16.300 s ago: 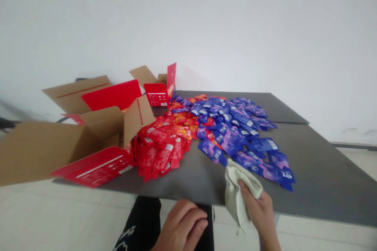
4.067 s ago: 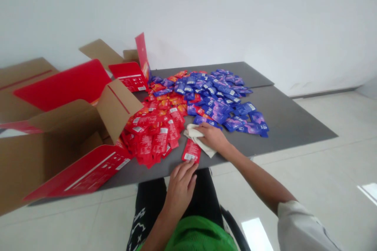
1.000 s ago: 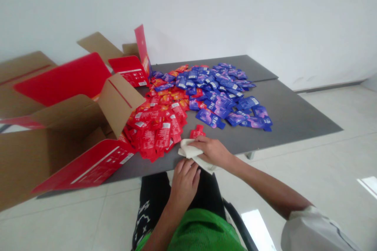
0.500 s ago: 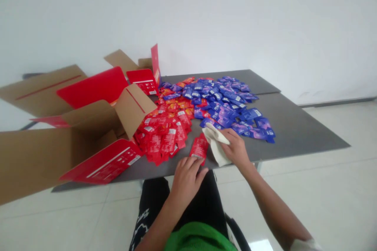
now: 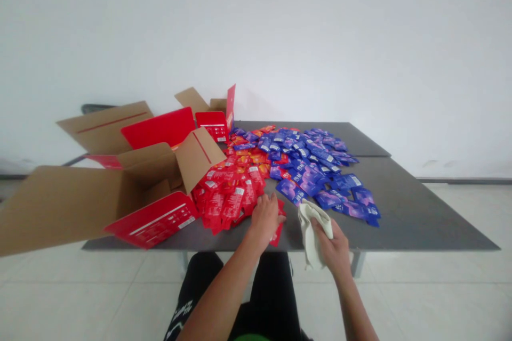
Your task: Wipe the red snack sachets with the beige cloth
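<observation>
My left hand (image 5: 264,218) lies over a loose red sachet (image 5: 278,229) near the table's front edge, and I cannot tell whether its fingers grip it. My right hand (image 5: 334,248) is shut on a crumpled cream cloth (image 5: 314,233), just right of that sachet. Behind the left hand spreads a heap of red sachets (image 5: 228,197). A larger heap of blue-purple sachets (image 5: 312,165) lies beyond the cloth, with its nearest packets close to the cloth's top.
An open cardboard box (image 5: 100,192) with red-printed flaps stands at the left, overhanging the grey two-panel table (image 5: 416,208). Bare grey tabletop lies to the right of the sachets. A white wall rises behind, and a tiled floor lies below.
The view has swung, leaving the table lower and more level. My left hand has moved onto the red sachet, and my right hand has drawn the cloth toward the table's front edge.
</observation>
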`<act>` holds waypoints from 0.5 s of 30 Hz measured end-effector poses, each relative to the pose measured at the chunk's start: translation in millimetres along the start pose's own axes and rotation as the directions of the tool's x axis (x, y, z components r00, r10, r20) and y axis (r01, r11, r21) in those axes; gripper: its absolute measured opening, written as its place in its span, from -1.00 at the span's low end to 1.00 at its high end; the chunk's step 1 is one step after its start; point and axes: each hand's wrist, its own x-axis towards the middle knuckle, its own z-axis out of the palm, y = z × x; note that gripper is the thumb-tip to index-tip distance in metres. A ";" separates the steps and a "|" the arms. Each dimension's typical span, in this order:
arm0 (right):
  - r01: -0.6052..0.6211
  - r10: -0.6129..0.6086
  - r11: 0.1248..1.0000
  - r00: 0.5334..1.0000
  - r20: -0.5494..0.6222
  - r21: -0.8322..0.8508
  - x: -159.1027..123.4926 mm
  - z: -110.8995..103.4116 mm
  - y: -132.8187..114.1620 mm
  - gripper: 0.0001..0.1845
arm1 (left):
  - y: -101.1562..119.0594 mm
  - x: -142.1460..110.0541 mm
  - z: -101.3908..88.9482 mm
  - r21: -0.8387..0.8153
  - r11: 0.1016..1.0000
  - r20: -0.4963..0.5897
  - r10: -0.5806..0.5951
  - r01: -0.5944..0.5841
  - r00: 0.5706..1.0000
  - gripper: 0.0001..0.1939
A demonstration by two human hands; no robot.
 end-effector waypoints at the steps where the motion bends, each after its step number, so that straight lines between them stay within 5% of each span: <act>1: 0.017 -0.017 1.000 1.000 0.001 -0.001 0.2 0.4 -0.6 -0.61 | -2.1 4.8 -1.4 -0.021 1.000 0.024 -0.008 0.008 1.000 -0.22; 4: 0.049 -0.049 0.999 0.999 0.009 -0.009 -0.2 0.6 -2.2 -0.64 | -10.0 16.6 -6.9 -0.098 0.995 0.099 0.005 0.004 0.995 -0.27; 9: 0.048 -0.047 0.999 0.998 0.044 -0.021 -1.9 -1.2 -3.3 -0.65 | -10.5 14.0 -26.4 -0.209 0.976 0.139 0.087 -0.057 0.987 -0.76; 12: 0.048 -0.048 0.999 0.997 0.054 -0.010 -2.9 -2.1 -3.4 -0.65 | -2.8 -0.1 -42.2 -0.314 0.930 0.026 0.209 -0.191 0.977 -0.81; 15: 0.046 -0.045 0.999 0.998 0.045 -0.013 -3.8 -2.2 -2.3 -0.64 | -0.3 -18.0 -50.4 -0.371 0.825 -0.157 0.397 -0.426 0.904 -0.85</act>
